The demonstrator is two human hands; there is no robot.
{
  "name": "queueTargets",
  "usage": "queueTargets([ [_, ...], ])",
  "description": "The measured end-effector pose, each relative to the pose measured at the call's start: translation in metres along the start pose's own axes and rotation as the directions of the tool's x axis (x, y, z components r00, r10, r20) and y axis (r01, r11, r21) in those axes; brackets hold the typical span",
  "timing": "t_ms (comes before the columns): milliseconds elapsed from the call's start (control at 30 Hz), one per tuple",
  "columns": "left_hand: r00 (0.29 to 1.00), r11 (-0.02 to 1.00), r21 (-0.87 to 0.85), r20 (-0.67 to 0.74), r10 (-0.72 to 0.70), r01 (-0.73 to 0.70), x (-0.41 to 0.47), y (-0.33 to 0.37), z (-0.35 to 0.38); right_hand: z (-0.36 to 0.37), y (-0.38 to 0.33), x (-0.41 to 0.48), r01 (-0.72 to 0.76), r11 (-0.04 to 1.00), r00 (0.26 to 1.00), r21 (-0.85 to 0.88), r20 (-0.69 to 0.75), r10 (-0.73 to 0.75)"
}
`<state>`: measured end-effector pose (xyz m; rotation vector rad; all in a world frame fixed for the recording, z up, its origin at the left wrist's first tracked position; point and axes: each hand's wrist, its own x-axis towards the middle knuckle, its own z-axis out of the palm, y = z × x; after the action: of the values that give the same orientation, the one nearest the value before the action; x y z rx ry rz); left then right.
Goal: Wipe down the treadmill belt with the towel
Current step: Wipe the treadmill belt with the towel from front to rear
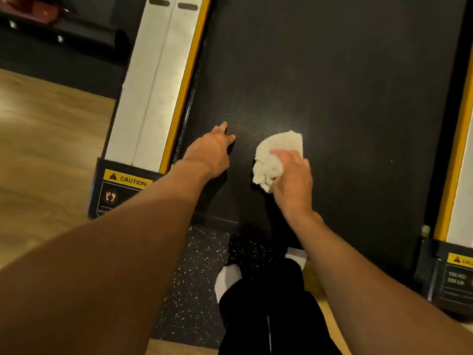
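Note:
The black treadmill belt [345,85] fills the upper middle of the head view. A crumpled white towel [275,155] lies on the belt near its rear end. My right hand [291,180] grips the towel from behind and holds it against the belt. My left hand [212,152] rests on the belt to the left of the towel, close to the left edge, fingers spread against the surface and holding nothing.
A white side rail with a yellow strip [158,80] borders the belt on the left, ending in a caution label [128,180]. A second yellow-edged rail [458,155] runs on the right. A speckled rubber mat [194,272] and wood floor [46,155] lie behind the treadmill, my legs over them.

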<state>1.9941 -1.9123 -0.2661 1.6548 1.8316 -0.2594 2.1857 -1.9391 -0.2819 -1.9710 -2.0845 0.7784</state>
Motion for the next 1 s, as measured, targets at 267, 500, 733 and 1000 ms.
queueTargets([
  [267,0.969,0.947,0.217,-0.134,-0.210,0.235,-0.011,-0.030,-0.013,-0.007,-0.039,0.046,0.169,0.978,0.986,0.124,-0.012,-0.169],
  [500,0.986,0.983,0.106,-0.085,-0.141,0.150,-0.011,-0.050,-0.021,0.034,-0.063,0.033,0.379,0.925,0.908,0.040,0.175,-0.380],
  [733,0.989,0.986,0.110,-0.100,-0.111,0.122,-0.014,-0.065,-0.028,0.008,-0.067,0.043,0.471,0.880,0.857,-0.054,0.262,-0.443],
  [1000,0.996,0.990,0.124,-0.062,-0.060,0.068,-0.013,-0.068,-0.029,0.035,-0.073,0.026,0.472,0.874,0.841,-0.115,0.356,-0.408],
])
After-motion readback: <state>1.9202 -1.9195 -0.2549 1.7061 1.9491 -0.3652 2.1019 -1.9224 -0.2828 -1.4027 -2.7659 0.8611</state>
